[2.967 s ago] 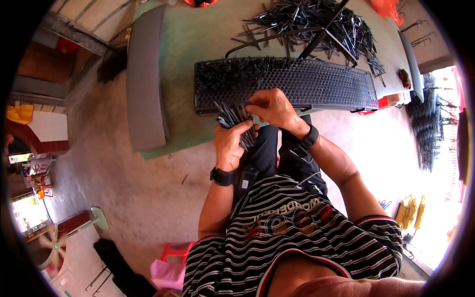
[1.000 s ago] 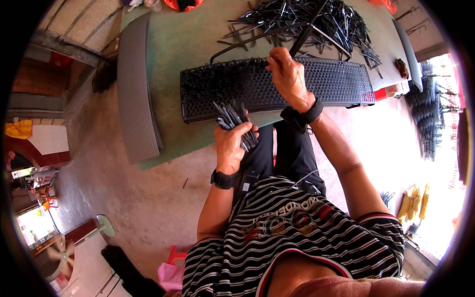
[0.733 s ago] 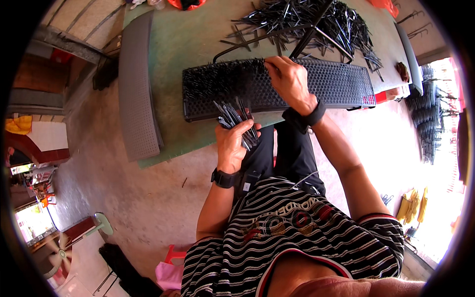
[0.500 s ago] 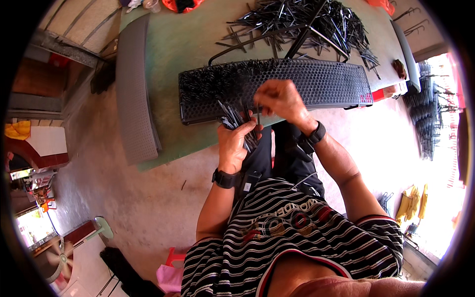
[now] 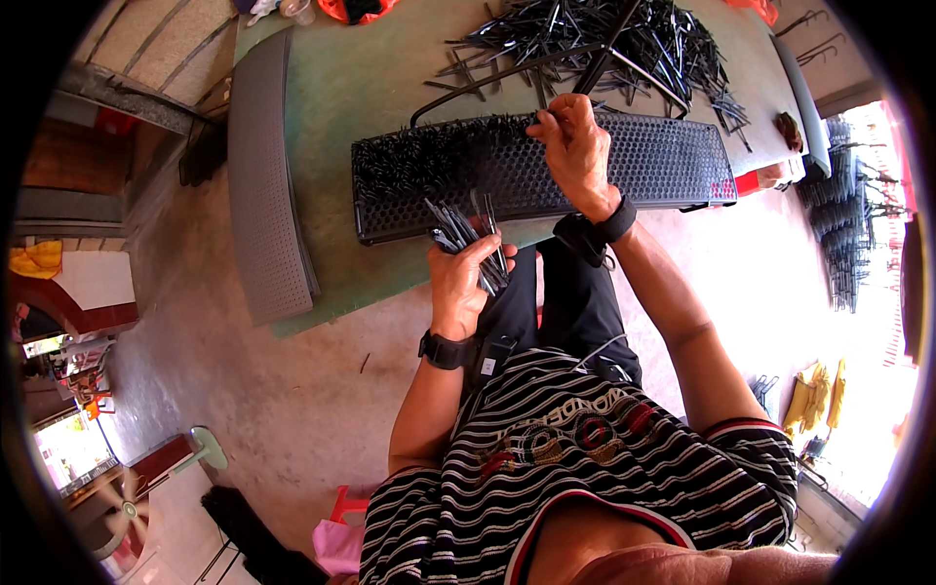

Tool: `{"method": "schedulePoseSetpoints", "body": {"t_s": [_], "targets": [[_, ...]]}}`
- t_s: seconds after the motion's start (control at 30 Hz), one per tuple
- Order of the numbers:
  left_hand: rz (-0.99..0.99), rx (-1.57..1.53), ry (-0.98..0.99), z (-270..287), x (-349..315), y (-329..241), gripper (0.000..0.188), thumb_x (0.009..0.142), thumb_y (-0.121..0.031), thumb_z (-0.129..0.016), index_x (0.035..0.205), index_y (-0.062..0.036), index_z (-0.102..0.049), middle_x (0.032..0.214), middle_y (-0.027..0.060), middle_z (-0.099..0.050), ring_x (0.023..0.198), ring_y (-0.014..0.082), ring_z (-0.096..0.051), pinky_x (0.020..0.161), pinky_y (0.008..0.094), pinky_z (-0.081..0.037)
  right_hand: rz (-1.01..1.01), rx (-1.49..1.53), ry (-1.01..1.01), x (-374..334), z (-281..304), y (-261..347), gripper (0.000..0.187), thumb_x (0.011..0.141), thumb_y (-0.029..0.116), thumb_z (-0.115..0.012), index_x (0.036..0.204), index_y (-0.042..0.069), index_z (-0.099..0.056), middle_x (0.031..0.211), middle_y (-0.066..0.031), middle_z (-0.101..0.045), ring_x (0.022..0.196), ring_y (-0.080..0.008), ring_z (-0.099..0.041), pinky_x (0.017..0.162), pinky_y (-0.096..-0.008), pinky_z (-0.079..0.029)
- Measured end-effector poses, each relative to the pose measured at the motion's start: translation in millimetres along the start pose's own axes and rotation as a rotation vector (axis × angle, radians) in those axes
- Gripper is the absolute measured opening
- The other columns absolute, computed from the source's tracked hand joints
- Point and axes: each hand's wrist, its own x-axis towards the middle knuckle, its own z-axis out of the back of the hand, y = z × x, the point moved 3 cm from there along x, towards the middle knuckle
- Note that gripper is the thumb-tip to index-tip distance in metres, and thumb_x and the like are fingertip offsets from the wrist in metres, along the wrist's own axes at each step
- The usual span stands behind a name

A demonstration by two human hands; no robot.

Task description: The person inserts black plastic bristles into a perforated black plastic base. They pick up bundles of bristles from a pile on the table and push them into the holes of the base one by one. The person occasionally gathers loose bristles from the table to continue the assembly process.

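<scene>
Black panel (image 5: 663,161), honeycomb-holed, at near edge of smooth green tabletop (image 5: 336,210); L part bristly w/ dark tufts (image 5: 419,156). L hand (image 5: 460,291) closed round bundle of thin, shiny strips (image 5: 450,226) just in front of panel; R hand (image 5: 577,151) over panel's mid, thumb & fingertips bunched close, can't tell if a strip's between. Bent-rod frame (image 5: 606,49) rises behind panel, partly across view of tangled strip pile (image 5: 682,58); curved grey perforated sheets (image 5: 258,185) nr tabletop's L end.
</scene>
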Motion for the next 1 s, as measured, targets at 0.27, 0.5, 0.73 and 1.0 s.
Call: {"method": "schedulePoseSetpoints", "body": {"t_s": [0.27,0.5,0.73,1.0], "targets": [[-0.010,-0.069,-0.013,-6.2,-4.8,-4.8,0.019,0.075,0.005,-0.067,0.093,0.0014,-0.059,0.078,0.0112,-0.064,0.061,0.0228,-0.065,0.050,0.0325,-0.053,0.313,-0.408,0.142,1.6,-1.5,15.3,0.005,0.081,0.006,-0.061,0.084,0.004,-0.059,0.077,-0.0132,-0.059,0.063,-0.0328,-0.059,0.053,-0.0374,-0.048],[0.011,0.007,0.124,-9.5,0.2,0.7,0.022,0.077,0.003,-0.066,0.099,-0.0001,-0.059,0.083,0.0112,-0.065,0.067,0.0235,-0.066,0.055,0.0333,-0.055,-0.270,0.111,0.605,-37.4,-2.8,26.6,0.012,0.081,0.010,-0.064,0.083,-0.002,-0.063,0.064,-0.0088,-0.063,0.056,-0.0120,-0.061,0.049,-0.0281,-0.047],[-0.008,0.043,0.184,-12.6,-9.6,-0.5,0.029,0.077,0.003,-0.065,0.105,0.0021,-0.056,0.092,0.0149,-0.065,0.072,0.0239,-0.067,0.062,0.0326,-0.056,-0.112,0.121,0.017,-8.4,6.8,34.2,0.013,0.085,0.003,-0.060,0.095,-0.001,-0.052,0.070,-0.0090,-0.064,0.061,-0.0120,-0.065,0.051,-0.0233,-0.049],[0.117,0.001,0.102,-2.1,-7.9,2.4,0.027,0.078,0.002,-0.063,0.105,0.0026,-0.057,0.084,0.0091,-0.062,0.066,0.0228,-0.065,0.057,0.0327,-0.056,0.090,-0.051,0.058,-6.4,-10.2,14.0,0.013,0.086,0.003,-0.059,0.095,0.002,-0.049,0.070,-0.0133,-0.062,0.062,-0.0214,-0.066,0.052,-0.0287,-0.050]]}}
